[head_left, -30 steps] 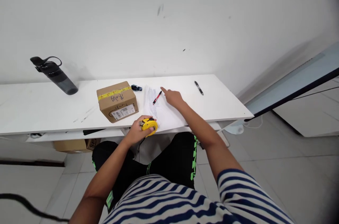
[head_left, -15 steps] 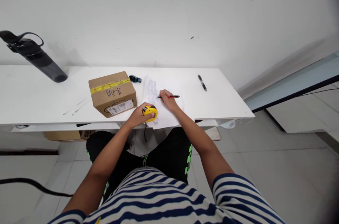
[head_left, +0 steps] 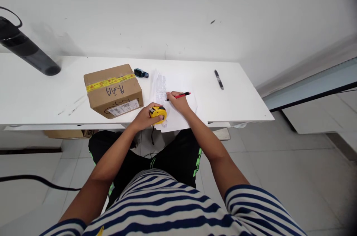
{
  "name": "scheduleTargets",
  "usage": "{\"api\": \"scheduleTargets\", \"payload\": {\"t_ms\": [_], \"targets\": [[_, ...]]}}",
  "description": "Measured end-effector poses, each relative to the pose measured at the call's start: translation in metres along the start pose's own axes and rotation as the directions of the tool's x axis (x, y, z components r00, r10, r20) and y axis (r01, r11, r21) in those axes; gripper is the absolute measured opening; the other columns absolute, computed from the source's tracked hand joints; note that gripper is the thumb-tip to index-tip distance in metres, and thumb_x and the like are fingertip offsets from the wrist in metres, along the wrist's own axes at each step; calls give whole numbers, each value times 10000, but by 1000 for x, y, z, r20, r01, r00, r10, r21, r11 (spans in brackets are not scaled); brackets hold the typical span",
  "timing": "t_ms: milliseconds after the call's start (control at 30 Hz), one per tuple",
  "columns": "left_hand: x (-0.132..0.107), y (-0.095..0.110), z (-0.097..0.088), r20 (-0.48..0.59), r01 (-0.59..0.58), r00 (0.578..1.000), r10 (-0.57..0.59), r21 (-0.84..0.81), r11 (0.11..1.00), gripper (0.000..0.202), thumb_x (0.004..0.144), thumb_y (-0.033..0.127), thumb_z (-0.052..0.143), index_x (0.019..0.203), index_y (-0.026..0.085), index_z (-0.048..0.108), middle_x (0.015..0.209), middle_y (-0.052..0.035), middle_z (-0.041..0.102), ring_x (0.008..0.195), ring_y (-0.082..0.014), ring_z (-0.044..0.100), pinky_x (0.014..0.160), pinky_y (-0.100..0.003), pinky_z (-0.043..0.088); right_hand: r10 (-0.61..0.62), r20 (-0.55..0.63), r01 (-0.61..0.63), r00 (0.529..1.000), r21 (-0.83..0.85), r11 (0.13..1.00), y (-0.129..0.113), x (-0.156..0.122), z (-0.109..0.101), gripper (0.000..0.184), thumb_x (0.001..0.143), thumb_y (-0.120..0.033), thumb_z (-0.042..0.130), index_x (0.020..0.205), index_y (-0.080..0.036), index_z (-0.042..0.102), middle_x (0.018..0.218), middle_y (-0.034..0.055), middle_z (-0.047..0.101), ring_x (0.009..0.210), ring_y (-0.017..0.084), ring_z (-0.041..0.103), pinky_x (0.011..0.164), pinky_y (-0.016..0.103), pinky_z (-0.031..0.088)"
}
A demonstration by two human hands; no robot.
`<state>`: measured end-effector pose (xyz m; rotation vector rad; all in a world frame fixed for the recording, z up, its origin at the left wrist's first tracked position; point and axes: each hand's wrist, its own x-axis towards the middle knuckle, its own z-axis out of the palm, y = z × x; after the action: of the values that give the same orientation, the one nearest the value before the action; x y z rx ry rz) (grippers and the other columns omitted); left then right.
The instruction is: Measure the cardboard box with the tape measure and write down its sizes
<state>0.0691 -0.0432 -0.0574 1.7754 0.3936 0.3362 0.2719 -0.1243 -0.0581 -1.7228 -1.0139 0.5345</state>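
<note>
My left hand point(head_left: 146, 116) is closed round a yellow tape measure point(head_left: 157, 112) at the front edge of the white table point(head_left: 41, 98). Its black strap hangs below the edge. My right hand point(head_left: 178, 103) grips a red pen point(head_left: 180, 96), tip down on a sheet of white paper point(head_left: 173, 111) with writing near its top. A taped cardboard box point(head_left: 113, 90) with a shipping label stands just left of my left hand.
A black pen point(head_left: 219, 79) lies on the table to the right. A small dark object point(head_left: 141, 73) sits behind the box. A dark water bottle point(head_left: 26, 49) stands at the far left. A black cable point(head_left: 33, 180) crosses the tiled floor.
My right hand went from pointing beside the red pen to picking it up and bringing it onto the paper. My left hand kept the tape measure. The view tilted down and shifted.
</note>
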Motion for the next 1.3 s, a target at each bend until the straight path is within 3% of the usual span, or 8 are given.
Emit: {"api": "scheduleTargets", "payload": {"t_ms": [433, 567, 1300], "targets": [[1, -5, 2, -32, -5, 999, 3, -70, 998, 530, 771, 471, 793, 1205, 215, 627, 1206, -105, 730, 1096, -257, 697, 909, -362, 556, 5, -56, -4, 998, 11, 1000, 3, -1, 0, 389, 875, -487, 542, 603, -210, 569, 621, 1, 574, 681, 165, 542, 686, 314, 428], [1, -6, 3, -31, 5, 999, -8, -89, 996, 549, 760, 479, 806, 1206, 212, 627, 1199, -104, 726, 1084, -252, 695, 911, -363, 552, 7, -3, -7, 1000, 22, 1000, 5, 1, -1, 388, 867, -495, 556, 601, -213, 576, 631, 1, 595, 684, 169, 560, 681, 315, 432], [3, -10, 1, -9, 0, 1000, 0, -54, 999, 547, 783, 473, 792, 1232, 213, 615, 1189, -103, 714, 1062, -241, 688, 890, -356, 550, -6, -87, 10, 996, 49, 999, 6, 0, 0, 385, 838, -489, 553, 557, -230, 504, 596, -10, 562, 656, 161, 540, 675, 324, 434]]}}
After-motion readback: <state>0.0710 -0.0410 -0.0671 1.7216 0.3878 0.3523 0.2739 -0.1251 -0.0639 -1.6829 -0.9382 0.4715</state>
